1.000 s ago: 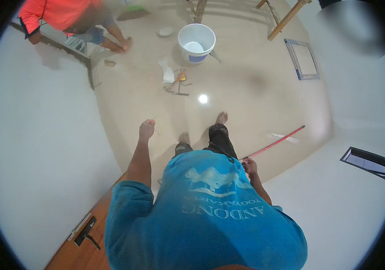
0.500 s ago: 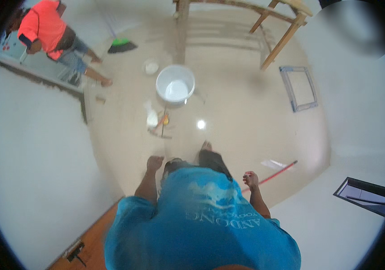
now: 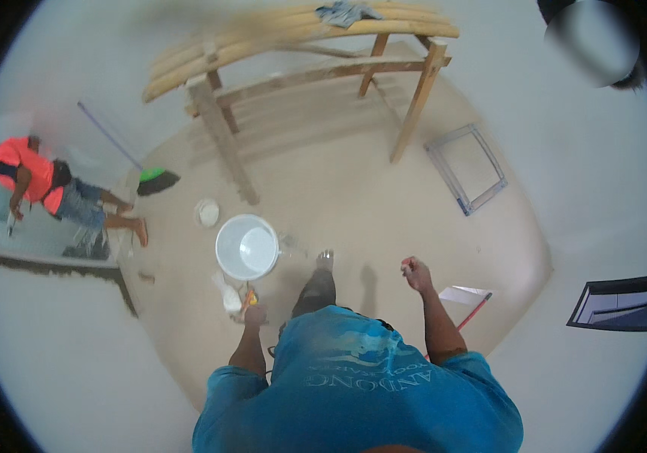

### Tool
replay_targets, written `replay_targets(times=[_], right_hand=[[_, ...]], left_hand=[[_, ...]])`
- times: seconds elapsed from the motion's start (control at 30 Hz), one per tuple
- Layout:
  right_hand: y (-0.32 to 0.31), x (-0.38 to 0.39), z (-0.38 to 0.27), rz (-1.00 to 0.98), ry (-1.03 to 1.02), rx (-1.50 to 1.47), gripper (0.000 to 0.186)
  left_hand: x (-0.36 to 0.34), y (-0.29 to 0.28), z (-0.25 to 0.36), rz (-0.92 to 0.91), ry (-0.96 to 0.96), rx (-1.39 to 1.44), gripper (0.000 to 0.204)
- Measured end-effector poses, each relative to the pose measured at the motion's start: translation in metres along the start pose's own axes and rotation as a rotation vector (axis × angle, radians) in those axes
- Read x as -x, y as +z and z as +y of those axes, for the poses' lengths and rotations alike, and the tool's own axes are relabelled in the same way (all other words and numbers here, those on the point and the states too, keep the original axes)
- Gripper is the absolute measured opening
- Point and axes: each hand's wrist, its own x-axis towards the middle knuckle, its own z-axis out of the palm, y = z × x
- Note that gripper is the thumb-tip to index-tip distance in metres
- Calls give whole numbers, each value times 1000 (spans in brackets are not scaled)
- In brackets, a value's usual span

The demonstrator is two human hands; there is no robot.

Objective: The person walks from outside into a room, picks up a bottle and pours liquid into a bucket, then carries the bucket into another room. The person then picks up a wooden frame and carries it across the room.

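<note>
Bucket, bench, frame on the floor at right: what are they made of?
Bucket: probably plastic, smooth white; soft sheen, no visible seams. Bench: wood, apparently unpainted; tan tones, marked legs, pole-like top pieces. Frame: dull grey with bluish patches; metal or plastic, can't tell.

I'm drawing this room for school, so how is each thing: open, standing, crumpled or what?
White packet: lying down.
White bucket: upright, open-topped.
Red pole: lying, partly hidden.
Wooden bench: standing on its legs.
Grey cloth: crumpled on the bench.
Broom: bristles down, handle slanting.
Dark-framed window: can't tell if open.
Left grip: can't tell if holding anything.
Right grip: curled, contents unclear.
</note>
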Motion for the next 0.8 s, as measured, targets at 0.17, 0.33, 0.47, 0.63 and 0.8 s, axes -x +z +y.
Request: replay_targets(times=[0.17, 0.33, 0.47, 0.63, 0.8], right_hand=[[-23, 2, 23, 16, 145, -83, 18], [-34, 38, 104, 200, 791, -700, 11], [-21, 50, 156, 315, 830, -1090, 32], [-36, -24, 207, 73, 401, -118, 34], [-117, -136, 193, 21, 642, -417, 27]], left_hand=[[-127, -21, 202, 492, 758, -443, 34], [-167, -100, 545, 466, 796, -208, 60], [-188, -138, 743, 746, 1003, -169, 65], [-241, -147, 890, 950, 1011, -222, 87], [-319, -165, 945, 743, 929, -484, 90]])
